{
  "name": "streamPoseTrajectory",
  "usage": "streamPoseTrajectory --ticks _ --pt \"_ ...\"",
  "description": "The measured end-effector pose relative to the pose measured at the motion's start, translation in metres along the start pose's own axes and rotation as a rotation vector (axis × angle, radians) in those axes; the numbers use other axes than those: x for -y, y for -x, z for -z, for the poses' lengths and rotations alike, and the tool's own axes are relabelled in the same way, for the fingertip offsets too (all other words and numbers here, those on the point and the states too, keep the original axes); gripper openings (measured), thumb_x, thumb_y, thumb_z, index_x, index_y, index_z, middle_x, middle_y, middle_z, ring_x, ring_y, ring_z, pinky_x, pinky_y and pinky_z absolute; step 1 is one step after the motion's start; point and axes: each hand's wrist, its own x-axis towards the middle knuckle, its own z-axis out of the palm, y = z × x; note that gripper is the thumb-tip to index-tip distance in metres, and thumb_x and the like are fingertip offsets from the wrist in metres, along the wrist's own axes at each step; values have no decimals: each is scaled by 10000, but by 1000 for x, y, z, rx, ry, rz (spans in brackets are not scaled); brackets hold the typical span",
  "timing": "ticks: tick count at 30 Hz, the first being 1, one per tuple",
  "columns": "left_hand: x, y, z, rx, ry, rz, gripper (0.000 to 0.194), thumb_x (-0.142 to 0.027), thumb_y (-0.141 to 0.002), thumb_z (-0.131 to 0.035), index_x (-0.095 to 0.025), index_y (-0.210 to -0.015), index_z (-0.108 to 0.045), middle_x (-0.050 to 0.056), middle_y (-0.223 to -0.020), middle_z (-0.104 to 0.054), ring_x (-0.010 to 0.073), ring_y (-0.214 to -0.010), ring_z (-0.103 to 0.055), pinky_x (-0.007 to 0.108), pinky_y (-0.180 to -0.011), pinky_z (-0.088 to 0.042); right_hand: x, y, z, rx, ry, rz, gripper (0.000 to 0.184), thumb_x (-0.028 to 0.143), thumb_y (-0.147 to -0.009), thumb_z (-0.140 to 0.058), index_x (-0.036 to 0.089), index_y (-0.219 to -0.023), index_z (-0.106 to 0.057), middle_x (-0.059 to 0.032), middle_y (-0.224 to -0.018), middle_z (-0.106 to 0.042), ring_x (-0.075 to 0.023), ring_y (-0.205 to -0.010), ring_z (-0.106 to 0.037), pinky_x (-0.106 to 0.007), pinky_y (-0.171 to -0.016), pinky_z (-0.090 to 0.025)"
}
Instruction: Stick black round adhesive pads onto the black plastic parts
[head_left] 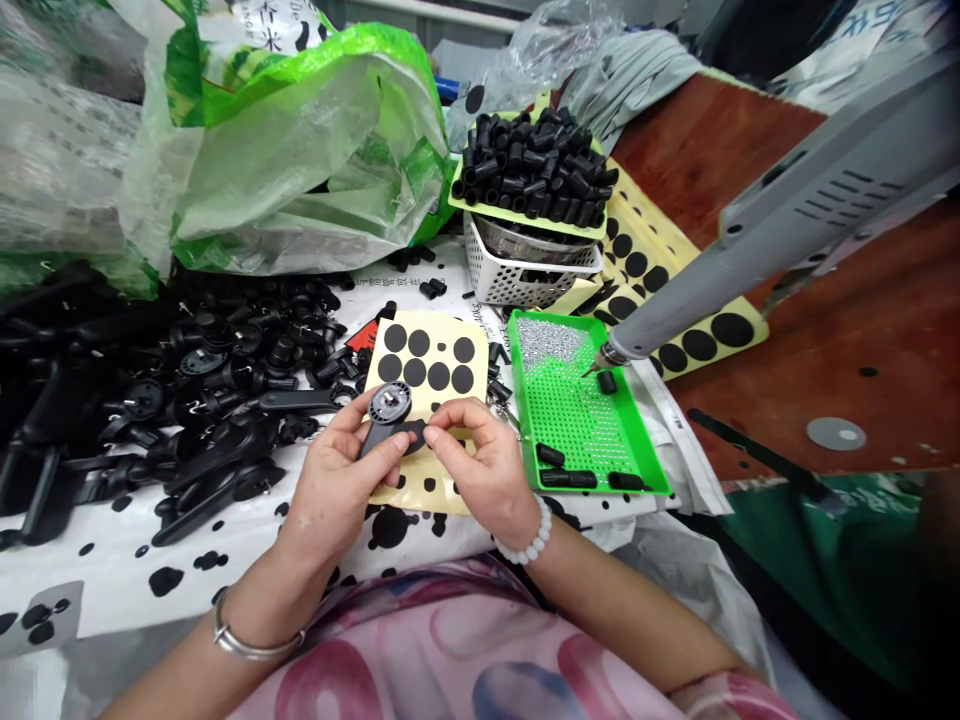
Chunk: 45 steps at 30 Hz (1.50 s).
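My left hand [337,470] is closed round a black plastic part with a round, open-faced head [390,403] that shows small metal bits inside. Between the thumb and fingertips of my right hand [484,465] is the edge of a black round sticker [414,436], and my left thumb touches it too. Both hands are over a yellow backing sheet [427,492], which carries several black round stickers on its far half. How the sticker lies against the part is partly hidden by my fingers.
Black plastic parts [247,400] are heaped on the left. At right, a green tray [658,470] holds small metal pieces and black tubes, below a grey electric screwdriver [675,290]. Black tubes [536,165] are piled above a white basket [510,275]. Plastic bags [300,170] stand behind.
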Motion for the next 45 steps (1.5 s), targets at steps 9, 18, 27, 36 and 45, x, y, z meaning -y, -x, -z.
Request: streamPoseTrajectory --ticks 9,18,27,36,45 --pt "4 1 4 44 -28 -10 500 -259 -780 -705 -202 -1244 -527 -51 -663 -635 46 -509 -531 141 -510 -422 -3 7 -3 -38 143 163 79 170 -835 -542 200 -767 -571 -39 -829 -594 -181 -841 -580 -357 -789 -456" --pt "4 0 8 39 -109 -35 474 -311 -834 -624 -190 -1283 -527 19 -833 -708 96 -573 -580 228 -623 -475 17 12 13 54 101 317 72 141 -820 -550 197 -785 -577 -89 -1049 -581 -208 -1037 -562 -415 -931 -423" --pt "0 2 8 38 -242 -60 500 -311 -812 -620 -149 -1280 -552 -17 -574 -628 128 -551 -531 232 -567 -409 27 -20 28 162 -277 -167 86 193 -760 -636 200 -676 -625 -65 -1136 -625 -206 -1133 -559 -433 -1033 -375" --pt "-11 8 5 110 -331 -42 522 -313 -804 -584 -80 -1269 -542 -22 -529 -596 107 -500 -462 222 -484 -334 14 -34 23 287 -447 -334 108 223 -723 -679 195 -626 -639 -54 -1055 -672 -190 -1086 -580 -432 -1028 -370" --pt "-8 6 5 107 -353 -20 506 -304 -811 -572 -91 -1268 -544 -28 -520 -579 113 -512 -463 230 -495 -335 14 -33 25 301 -445 -339 106 215 -729 -667 197 -628 -639 -52 -1045 -682 -195 -1119 -570 -424 -1030 -381"
